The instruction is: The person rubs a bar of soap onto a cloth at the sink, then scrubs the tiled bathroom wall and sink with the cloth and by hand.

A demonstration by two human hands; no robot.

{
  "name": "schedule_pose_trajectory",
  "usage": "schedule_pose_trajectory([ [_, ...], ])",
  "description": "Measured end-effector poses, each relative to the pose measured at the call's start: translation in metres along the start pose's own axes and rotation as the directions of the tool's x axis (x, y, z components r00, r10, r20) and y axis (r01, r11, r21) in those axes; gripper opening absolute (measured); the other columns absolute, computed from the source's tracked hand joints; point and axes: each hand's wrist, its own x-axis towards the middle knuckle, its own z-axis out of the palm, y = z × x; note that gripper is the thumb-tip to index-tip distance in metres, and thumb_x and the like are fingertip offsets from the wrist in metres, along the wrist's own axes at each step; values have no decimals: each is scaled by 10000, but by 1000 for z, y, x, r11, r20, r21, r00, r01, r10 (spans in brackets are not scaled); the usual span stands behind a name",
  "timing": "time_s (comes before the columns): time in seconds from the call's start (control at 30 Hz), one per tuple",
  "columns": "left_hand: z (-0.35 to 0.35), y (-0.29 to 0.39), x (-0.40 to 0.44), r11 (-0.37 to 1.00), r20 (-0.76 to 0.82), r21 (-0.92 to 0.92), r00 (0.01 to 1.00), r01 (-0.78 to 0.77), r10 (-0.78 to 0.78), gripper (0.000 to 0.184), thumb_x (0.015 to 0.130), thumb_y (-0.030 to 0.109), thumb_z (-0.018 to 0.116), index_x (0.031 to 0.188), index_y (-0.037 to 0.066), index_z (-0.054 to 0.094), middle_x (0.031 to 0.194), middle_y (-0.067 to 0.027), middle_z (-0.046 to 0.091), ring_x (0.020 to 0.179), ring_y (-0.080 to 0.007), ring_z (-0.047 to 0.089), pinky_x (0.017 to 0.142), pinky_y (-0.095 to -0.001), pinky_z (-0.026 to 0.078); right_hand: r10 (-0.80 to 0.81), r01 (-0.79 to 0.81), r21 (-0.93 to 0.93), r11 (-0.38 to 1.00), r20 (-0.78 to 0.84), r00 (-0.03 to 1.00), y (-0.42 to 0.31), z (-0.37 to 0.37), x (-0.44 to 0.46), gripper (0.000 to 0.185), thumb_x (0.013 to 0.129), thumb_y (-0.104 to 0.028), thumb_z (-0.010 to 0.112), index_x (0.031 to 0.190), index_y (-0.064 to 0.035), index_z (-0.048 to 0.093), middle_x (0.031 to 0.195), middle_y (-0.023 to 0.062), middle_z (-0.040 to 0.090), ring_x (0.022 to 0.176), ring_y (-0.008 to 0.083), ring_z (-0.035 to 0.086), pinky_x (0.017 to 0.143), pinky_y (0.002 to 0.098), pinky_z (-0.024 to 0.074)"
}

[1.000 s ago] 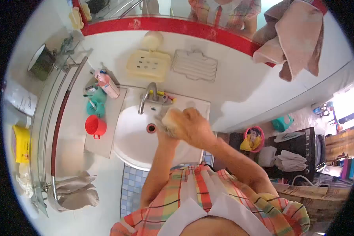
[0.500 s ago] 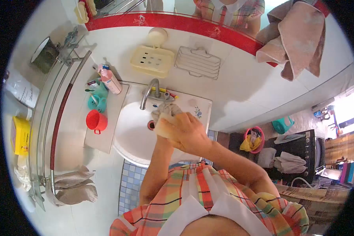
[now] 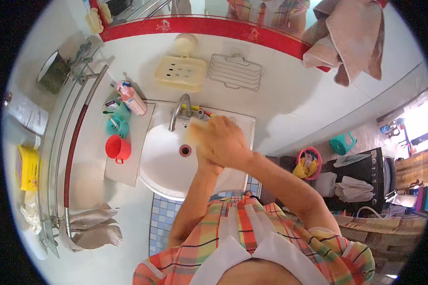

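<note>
Over the right side of the white washbasin (image 3: 164,173), my two hands are pressed together. My right hand (image 3: 227,145) lies on top, closed round a pale yellow bar of soap (image 3: 196,133), which is blurred. Beneath it is my left hand (image 3: 209,164), with its fingers mostly covered. The greyish bunched cloth between my hands is now hidden behind my right hand; none of it lies in the basin bowl. Just beyond the hands stands the metal tap (image 3: 180,111), and the dark drain hole (image 3: 185,150) shows to their left.
On the ledge at left stand a red mug (image 3: 118,148), a teal cup (image 3: 117,127) and a pink pump bottle (image 3: 132,99). A yellow soap dish (image 3: 180,73) and wire rack (image 3: 234,72) hang on the wall. A towel rail (image 3: 74,142) runs along the left.
Both hands have moved slightly up and right, away from the drain. The grey cloth has gone out of sight behind my right hand. The bar has blurred with motion.
</note>
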Motion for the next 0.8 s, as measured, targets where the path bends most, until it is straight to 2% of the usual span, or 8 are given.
schedule_pose_trajectory([
  [0.2, -27, 13, 6, 997, -79, 14, 994, -77, 78, 468, 870, 476, 326, 1149, 129, 470, 1134, -59, 534, 1031, -226, 509, 827, -419, 437, 64, -63, 78, 995, -10, 998, -6, -15, -23, 456, 655, -241, 618, 1096, -173, 523, 895, 141, 503, 806, 298, 523, 697, 392, 467],
  [0.23, -60, 16, 21, 548, 80, 808, 962, -217, 262, 417, 885, 433, 331, 1134, 131, 475, 1129, -55, 536, 1011, -228, 529, 799, -403, 466, 3, -1, 92, 996, -24, 1000, -16, -16, -28, 450, 656, -246, 617, 1090, -172, 522, 909, 138, 508, 812, 298, 525, 705, 389, 466],
  [0.27, -65, 18, 28, -373, 328, 899, 918, -231, 223, 366, 900, 391, 337, 1119, 134, 479, 1124, -51, 539, 990, -229, 550, 772, -386, 495, -84, 83, 21, 996, 18, 996, -20, -9, -25, 437, 657, -239, 614, 1077, -167, 518, 881, 117, 517, 823, 292, 529, 698, 389, 470],
  [0.3, -70, 16, 30, -376, 332, 896, 919, -236, 213, 366, 900, 391, 337, 1119, 134, 479, 1124, -51, 539, 990, -229, 550, 772, -386, 495, -75, 75, 17, 997, 11, 997, -21, -6, -20, 437, 657, -239, 614, 1077, -167, 518, 881, 117, 517, 823, 292, 529, 698, 389, 470],
  [0.43, -6, -4, -3, 911, -148, 409, 982, -44, 114, 348, 892, 387, 353, 1077, 124, 485, 1058, -52, 547, 955, -226, 544, 768, -392, 481, 87, -85, -24, 996, 104, 991, -4, -9, 5, 447, 649, -242, 629, 1084, -181, 543, 874, 119, 517, 835, 291, 519, 688, 382, 465],
  [0.47, 0, -4, -5, 999, -201, 36, 980, 9, -2, 344, 890, 386, 357, 1066, 121, 487, 1042, -53, 549, 947, -225, 542, 766, -393, 478, 165, -167, 14, 986, 102, 981, 3, -12, 8, 436, 642, -236, 634, 1070, -195, 566, 864, 127, 515, 834, 289, 508, 684, 373, 456],
  [0.7, -65, 7, 29, 989, 525, -144, 849, 29, 51, 453, 852, 480, 365, 1109, 126, 480, 1109, -83, 519, 1049, -243, 476, 870, -434, 394, -47, 48, 28, 998, -30, 998, -17, -5, -29, 461, 683, -267, 629, 1123, -164, 541, 882, 129, 504, 856, 287, 500, 696, 366, 456],
  [0.8, -9, -7, 1, 994, -179, 104, 984, 14, 4, 390, 878, 446, 389, 1059, 118, 497, 1009, -45, 554, 934, -214, 548, 757, -394, 484, 77, -77, -8, 997, 89, 993, -5, -9, -4, 522, 666, -289, 643, 1157, -164, 518, 945, 133, 471, 851, 301, 498, 712, 385, 456],
])
